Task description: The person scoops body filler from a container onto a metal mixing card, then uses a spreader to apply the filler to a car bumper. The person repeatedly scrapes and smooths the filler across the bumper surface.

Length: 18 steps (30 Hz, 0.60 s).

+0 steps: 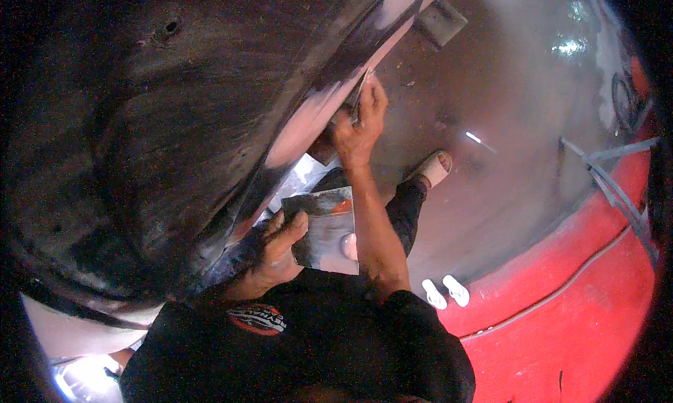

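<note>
My left hand (277,252) grips a square, smeared flat board (322,224) by its left side. A small lump of pink filler (349,245) sits near the board's right edge, and an orange dab (342,207) lies higher up. Ahead, my right hand (362,123) pinches a thin, flat spreader (359,94) whose upper end meets the edge of a large dark vehicle panel (168,123). Along that edge runs a band of smoothed pink filler (301,130). My fingers partly hide the spreader.
A grey block-like object (440,23) lies on the floor beyond the panel edge. My sandalled foot (436,168) is planted right of centre. White flip-flops (445,293) lie beside a red vehicle body (561,319). Grey stand bars (606,168) lean at the right.
</note>
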{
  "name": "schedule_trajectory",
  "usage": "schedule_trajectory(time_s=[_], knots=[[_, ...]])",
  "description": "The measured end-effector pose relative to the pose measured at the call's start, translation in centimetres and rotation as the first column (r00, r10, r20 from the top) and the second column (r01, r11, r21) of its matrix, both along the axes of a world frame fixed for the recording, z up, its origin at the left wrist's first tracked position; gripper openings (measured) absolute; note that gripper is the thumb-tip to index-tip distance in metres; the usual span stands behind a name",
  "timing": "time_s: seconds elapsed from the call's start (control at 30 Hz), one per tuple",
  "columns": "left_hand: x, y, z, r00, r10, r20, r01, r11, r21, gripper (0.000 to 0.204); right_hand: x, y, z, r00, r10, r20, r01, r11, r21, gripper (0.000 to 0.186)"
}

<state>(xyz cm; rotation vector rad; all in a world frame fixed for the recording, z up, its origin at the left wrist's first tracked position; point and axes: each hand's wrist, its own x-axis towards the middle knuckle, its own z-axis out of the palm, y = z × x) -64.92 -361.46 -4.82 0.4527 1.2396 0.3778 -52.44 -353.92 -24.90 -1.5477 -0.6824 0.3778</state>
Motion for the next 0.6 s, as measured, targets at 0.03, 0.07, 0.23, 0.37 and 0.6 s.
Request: schedule_trajectory(time_s=[0.03, 0.07, 0.23, 0.37, 0.6], knots=[[-2.1, -1.4, -1.8, 0.990, -0.065, -0.127, 0.075, 0.995, 0.070, 0.049, -0.3, -0.5, 0.3, 0.999, 0.035, -0.022, -0.036, 0.999, -0.008, 0.067], [-2.3, -1.6, -1.9, 0.990, -0.060, -0.127, 0.069, 0.995, 0.066, 0.049, -0.5, -1.1, 0.6, 0.997, 0.069, -0.040, -0.070, 0.997, -0.015, 0.069], [2.0, 0.7, 2.3, 0.979, 0.152, 0.136, -0.154, 0.988, 0.005, 0.045, 2.7, -7.1, 3.7, 0.920, 0.219, -0.325, -0.252, 0.966, -0.062, 0.066], [1.1, -1.5, 1.2, 0.956, 0.102, -0.274, 0.045, 0.874, 0.484, 0.033, 8.8, -12.3, 11.5, 0.933, 0.358, -0.041, -0.359, 0.916, -0.177, 0.057], [10.7, -1.6, 9.8, 0.863, -0.208, -0.461, 0.486, 0.594, 0.641, 0.033, 12.4, -18.1, 25.1, 0.702, 0.556, 0.445, -0.492, 0.830, -0.262, 0.051]])
